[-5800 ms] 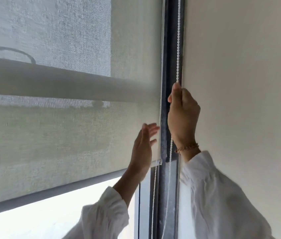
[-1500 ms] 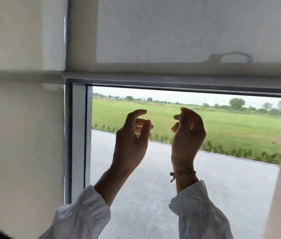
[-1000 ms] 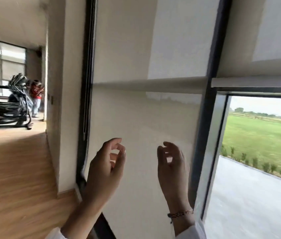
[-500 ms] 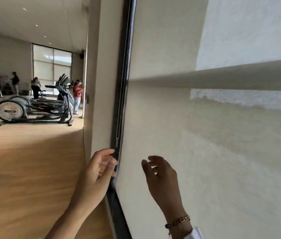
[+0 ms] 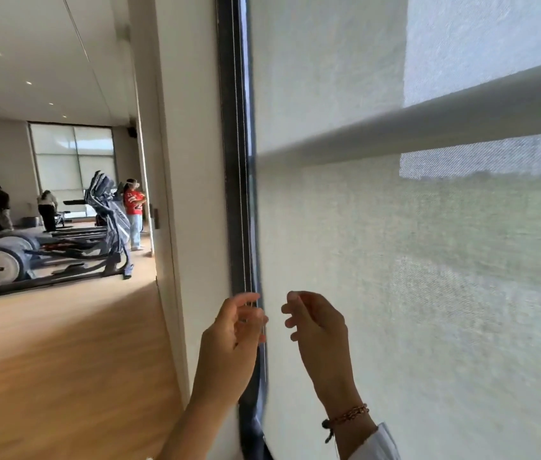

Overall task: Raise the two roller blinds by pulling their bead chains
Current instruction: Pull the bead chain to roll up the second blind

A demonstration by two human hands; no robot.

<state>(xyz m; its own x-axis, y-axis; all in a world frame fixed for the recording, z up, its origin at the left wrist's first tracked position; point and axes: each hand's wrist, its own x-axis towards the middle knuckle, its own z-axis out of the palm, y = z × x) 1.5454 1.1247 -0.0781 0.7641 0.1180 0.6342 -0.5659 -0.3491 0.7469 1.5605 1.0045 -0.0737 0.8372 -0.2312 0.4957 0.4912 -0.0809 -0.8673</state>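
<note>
A pale mesh roller blind (image 5: 411, 277) hangs fully down over the window on the right. Its thin bead chain (image 5: 241, 194) runs straight down the dark window frame (image 5: 231, 161) at the blind's left edge. My left hand (image 5: 234, 333) is raised at that frame with its fingers loosely curled and apart, the fingertips right at the chain. My right hand (image 5: 317, 327) hovers just to the right, in front of the blind fabric, its fingers half curled and holding nothing. A beaded bracelet sits on my right wrist.
A white wall pillar (image 5: 192, 194) stands directly left of the frame. Beyond it lies a wooden floor (image 5: 63, 360) with elliptical machines (image 5: 47, 254). Several people (image 5: 134, 210) stand at the far end of the room.
My view swung left from the raised blind and open window to this lowered blind. Both hands moved up, and my left hand now reaches the chain on the dark frame.
</note>
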